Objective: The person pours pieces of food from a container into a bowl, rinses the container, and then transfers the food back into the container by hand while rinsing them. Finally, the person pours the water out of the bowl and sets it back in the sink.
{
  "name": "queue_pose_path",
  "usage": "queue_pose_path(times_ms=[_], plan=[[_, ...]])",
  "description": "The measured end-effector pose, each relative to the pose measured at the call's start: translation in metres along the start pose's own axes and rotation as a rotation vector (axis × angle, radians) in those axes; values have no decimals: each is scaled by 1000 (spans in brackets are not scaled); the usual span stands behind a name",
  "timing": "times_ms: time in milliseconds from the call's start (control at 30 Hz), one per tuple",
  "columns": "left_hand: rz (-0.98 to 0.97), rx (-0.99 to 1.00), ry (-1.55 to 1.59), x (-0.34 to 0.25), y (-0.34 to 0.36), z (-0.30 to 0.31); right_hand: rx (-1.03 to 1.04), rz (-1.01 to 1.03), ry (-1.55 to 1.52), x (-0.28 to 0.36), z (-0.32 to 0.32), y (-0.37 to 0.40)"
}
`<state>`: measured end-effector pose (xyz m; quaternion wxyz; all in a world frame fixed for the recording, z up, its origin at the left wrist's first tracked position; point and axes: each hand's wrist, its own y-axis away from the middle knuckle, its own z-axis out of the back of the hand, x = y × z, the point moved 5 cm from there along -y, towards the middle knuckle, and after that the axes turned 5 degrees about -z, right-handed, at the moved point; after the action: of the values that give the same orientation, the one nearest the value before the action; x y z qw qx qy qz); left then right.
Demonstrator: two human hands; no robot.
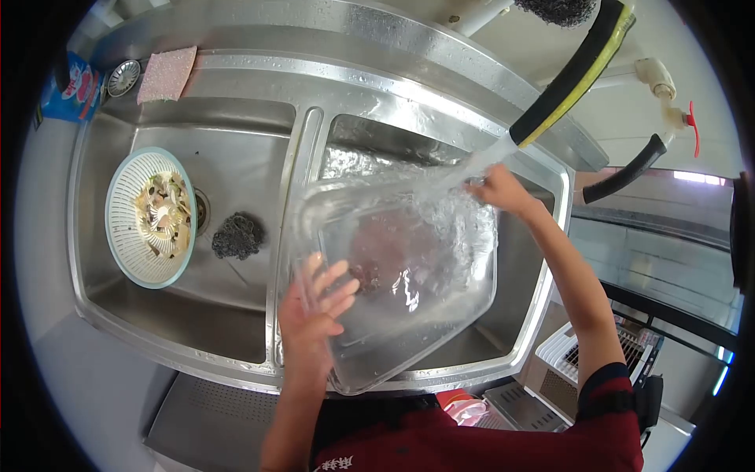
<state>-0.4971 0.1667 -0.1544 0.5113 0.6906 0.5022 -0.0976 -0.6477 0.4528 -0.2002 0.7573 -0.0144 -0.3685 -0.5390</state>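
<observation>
A clear rectangular plastic container [409,346] lies at an angle over the right basin, reaching across the divider and the front edge. Water from a black-and-yellow hose [570,79] pours into its far side and splashes. My right hand [503,191] is closed at the container's far right rim beside the stream; the splash partly hides its fingertips. At the near left wall, my left hand [314,308] has its fingers spread over the rim, slightly blurred. Something reddish shows indistinctly through the wet plastic.
The left basin [228,315] holds a white and pale-blue colander [126,244] with food pieces, and a steel scouring pad [238,236]. A pink cloth [167,75], a drain strainer [124,79] and a blue packet [72,90] are at the back left. A red-handled tap [692,130] is at right.
</observation>
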Motion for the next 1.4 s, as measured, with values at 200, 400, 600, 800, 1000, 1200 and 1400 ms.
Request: queue_pose_path(times_ms=[200, 400, 600, 800, 1000, 1200, 1400], plan=[[-117, -45, 25, -23, -6, -4, -370, -458, -774, -9, -49, 54], [-159, -9, -144, -25, -10, -3, -298, -655, -876, -42, -65, 46], [-222, -40, -110, -27, -5, -8, -390, -468, -1002, -16, -34, 17], [-319, -7, 114, -46, -10, -6, -391, -649, -1321, 21, -90, 79], [-478, 77, -113, -25, -3, -23, -544, -1071, -2010, 112, -165, 93], [-526, 70, -95, -14, 2, -22, -425, -989, -2026, 104, -174, 71], [-601, 249, -113, -21, 12, -11, -547, -977, -2142, 29, -152, 61]])
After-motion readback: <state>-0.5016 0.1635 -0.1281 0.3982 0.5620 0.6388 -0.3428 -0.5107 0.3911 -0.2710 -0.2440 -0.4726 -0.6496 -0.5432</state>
